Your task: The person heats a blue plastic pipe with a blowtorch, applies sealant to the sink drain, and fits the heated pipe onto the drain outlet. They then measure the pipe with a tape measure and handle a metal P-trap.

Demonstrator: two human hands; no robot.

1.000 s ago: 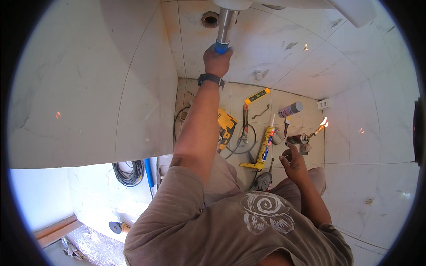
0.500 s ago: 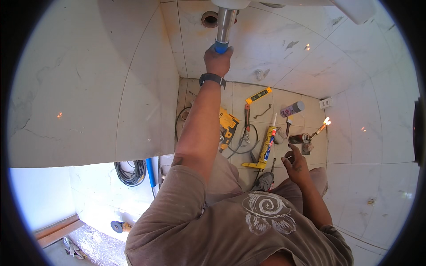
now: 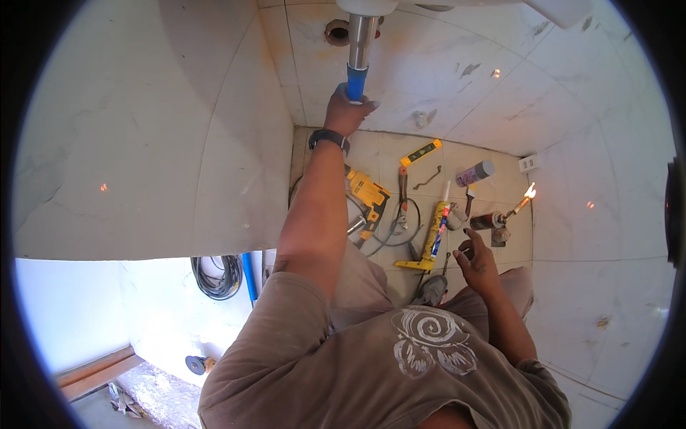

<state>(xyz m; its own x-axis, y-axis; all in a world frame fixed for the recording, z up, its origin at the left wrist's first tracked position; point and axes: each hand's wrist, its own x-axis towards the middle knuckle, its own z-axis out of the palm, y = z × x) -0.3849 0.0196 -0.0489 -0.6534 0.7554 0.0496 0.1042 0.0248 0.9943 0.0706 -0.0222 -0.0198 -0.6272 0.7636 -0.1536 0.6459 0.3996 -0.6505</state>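
Note:
A blue pipe [image 3: 356, 84] is fitted at the lower end of the chrome drain tube [image 3: 363, 43], which hangs from the white basin [image 3: 368, 6]. My left hand [image 3: 346, 113], with a dark watch on its wrist, is closed around the pipe's lower end; the palm hides part of the grip. Over my right thigh, my right hand [image 3: 477, 262] is empty, its fingers bent and apart. Just beyond it a blowtorch [image 3: 488, 221] lies on the floor, and a flame [image 3: 529, 191] burns at its nozzle, pointing toward the right wall.
A yellow drill [image 3: 369, 191], caulking gun [image 3: 434, 236], spirit level [image 3: 421, 153], adjustable wrench [image 3: 403, 187], spray can [image 3: 475, 174] and paintbrush [image 3: 470, 200] lie on the tiled floor. A wall opening [image 3: 336, 32] sits beside the chrome tube. Coiled cable [image 3: 217, 277] and an angle grinder [image 3: 198, 365] are at the lower left.
My left hand has slid down toward me, so more of the blue pipe shows below the chrome tube. My right hand has barely moved; the torch still burns.

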